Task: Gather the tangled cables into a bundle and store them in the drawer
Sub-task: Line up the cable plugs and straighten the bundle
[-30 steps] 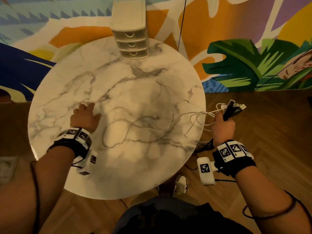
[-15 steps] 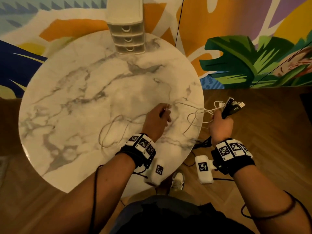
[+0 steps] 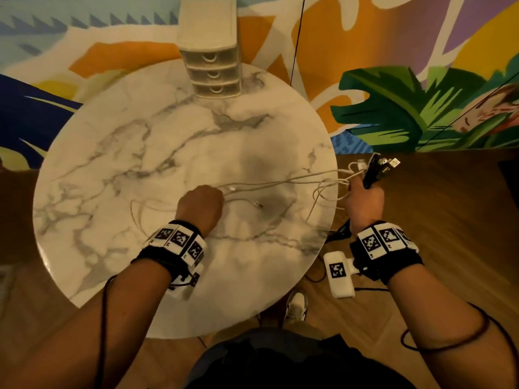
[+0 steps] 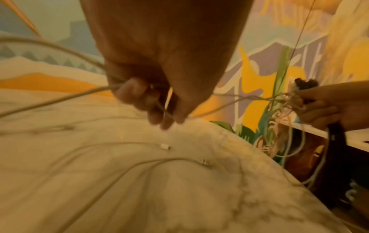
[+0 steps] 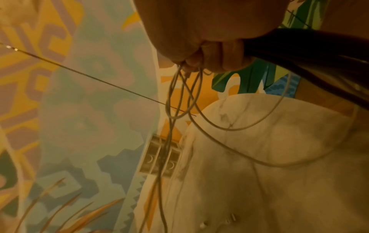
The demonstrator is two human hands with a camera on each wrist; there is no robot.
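Observation:
Thin white cables (image 3: 280, 184) stretch across the round marble table (image 3: 112, 169) from its middle to its right edge. My left hand (image 3: 200, 202) grips these strands over the table's middle; in the left wrist view its fingers (image 4: 139, 94) curl round the cables (image 4: 60, 100). Two loose plug ends (image 4: 165, 146) lie on the marble below. My right hand (image 3: 363, 197), just off the table's right edge, grips a bunch of white and black cables with USB plugs (image 3: 379, 167) sticking up. A cream three-drawer box (image 3: 212, 71) stands at the far edge, all drawers shut.
A painted mural wall (image 3: 421, 80) rises behind the table. Wooden floor (image 3: 449, 220) lies to the right and below. A thin black cord (image 3: 297, 37) hangs by the drawer box. My shoe (image 3: 296, 306) shows under the near edge.
My left hand went from resting flat at the table's left to the middle, took hold of the white cables and pulled them taut leftward. The right hand kept holding its bunch in place.

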